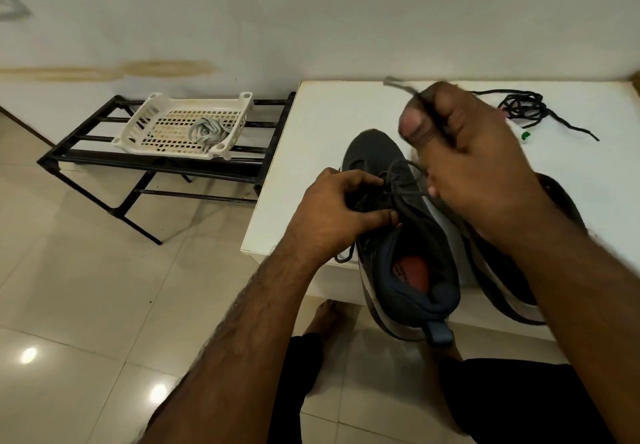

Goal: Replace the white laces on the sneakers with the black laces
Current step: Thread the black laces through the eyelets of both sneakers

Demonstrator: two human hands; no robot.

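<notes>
Sneaker (398, 215) sits on the table (311, 139); your left hand (337, 206) pinches its eyelet edge, your right hand (464, 153) grasps the black lace (403, 87) toward twelve o'clock.

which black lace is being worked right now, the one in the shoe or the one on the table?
The black lace in the sneaker: the right hand pulls its end up. The other black lace lies bundled, untouched, at the table's far right.

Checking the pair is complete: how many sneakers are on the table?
2: one sneaker at the white table's front edge, being laced; the second sneaker beside it, mostly hidden behind the right forearm.
</notes>
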